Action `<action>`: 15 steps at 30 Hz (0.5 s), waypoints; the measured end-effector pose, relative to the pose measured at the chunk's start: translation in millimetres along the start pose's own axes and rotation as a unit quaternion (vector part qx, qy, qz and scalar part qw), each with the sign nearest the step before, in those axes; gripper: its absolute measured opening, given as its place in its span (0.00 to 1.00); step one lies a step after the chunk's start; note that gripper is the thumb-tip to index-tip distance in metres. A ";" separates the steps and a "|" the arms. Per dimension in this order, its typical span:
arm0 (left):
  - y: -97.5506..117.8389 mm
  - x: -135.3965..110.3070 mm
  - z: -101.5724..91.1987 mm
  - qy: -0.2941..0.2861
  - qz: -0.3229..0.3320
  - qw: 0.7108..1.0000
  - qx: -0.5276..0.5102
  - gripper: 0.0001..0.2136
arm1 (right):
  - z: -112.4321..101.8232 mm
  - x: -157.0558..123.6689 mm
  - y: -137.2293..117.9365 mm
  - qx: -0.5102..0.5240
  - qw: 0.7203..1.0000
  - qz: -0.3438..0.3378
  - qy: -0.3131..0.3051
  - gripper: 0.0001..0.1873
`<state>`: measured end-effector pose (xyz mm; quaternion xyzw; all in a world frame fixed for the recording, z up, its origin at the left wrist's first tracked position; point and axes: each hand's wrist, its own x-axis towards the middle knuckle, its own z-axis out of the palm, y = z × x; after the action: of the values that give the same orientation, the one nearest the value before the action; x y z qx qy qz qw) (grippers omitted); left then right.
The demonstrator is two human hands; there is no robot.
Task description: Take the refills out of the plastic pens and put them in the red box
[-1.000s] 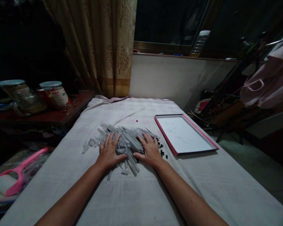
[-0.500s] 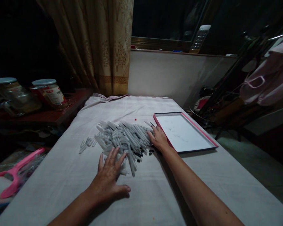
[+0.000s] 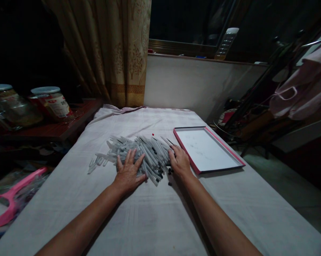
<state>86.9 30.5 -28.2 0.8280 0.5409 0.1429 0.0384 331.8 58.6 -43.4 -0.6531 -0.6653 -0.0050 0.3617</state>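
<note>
A loose pile of clear and whitish plastic pen tubes [image 3: 152, 153] lies on the cloth-covered table, with small black pieces [image 3: 169, 171] at its near right edge. My left hand [image 3: 129, 172] rests on the pile's near left side, open, fingers spread over the tubes. Against the right side of the heap is my right hand [image 3: 180, 161], its fingers bent and thumb apart from them. A thin dark-tipped stick [image 3: 170, 141] shows just beyond its fingertips; whether the fingers touch it is unclear. Several short clear caps [image 3: 96, 161] lie at the pile's left end.
A shallow box lid [image 3: 208, 149] with pink and black edges lies right of my right hand. Pink scissors-like handles [image 3: 13, 201] are below the table's left edge. Lidded jars [image 3: 52, 103] stand on a dark red side table [image 3: 61, 129]. A tiny red bit [image 3: 153, 134] lies behind the pile.
My left hand has moved forward onto the pile, and the near tubes have been pushed away from me. My right hand has barely shifted. One black piece now lies apart, nearer to me.
</note>
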 end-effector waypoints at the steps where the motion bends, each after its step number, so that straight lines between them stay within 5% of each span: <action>1: 1.0 -3.4 0.1 -0.001 0.016 1.000 -0.004 0.38 | -4.4 -11.0 5.1 -0.004 1.000 0.009 0.013 0.21; 7: 28.9 -18.5 12.9 -0.029 0.149 0.988 -0.028 0.46 | 5.3 -35.1 0.3 -0.034 0.997 0.069 0.011 0.26; 12: 38.2 3.8 20.0 0.015 0.099 0.995 0.004 0.27 | 36.7 -5.3 -34.8 0.017 0.998 0.068 0.005 0.24; 15: 31.7 15.6 19.5 0.030 0.078 0.996 0.016 0.25 | 50.5 5.6 -46.6 0.044 0.996 0.066 0.027 0.23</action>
<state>126.2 33.4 -36.8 0.8634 0.4781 0.1615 -0.0023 267.7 80.8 -56.3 -0.6786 -0.6101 0.0308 0.4078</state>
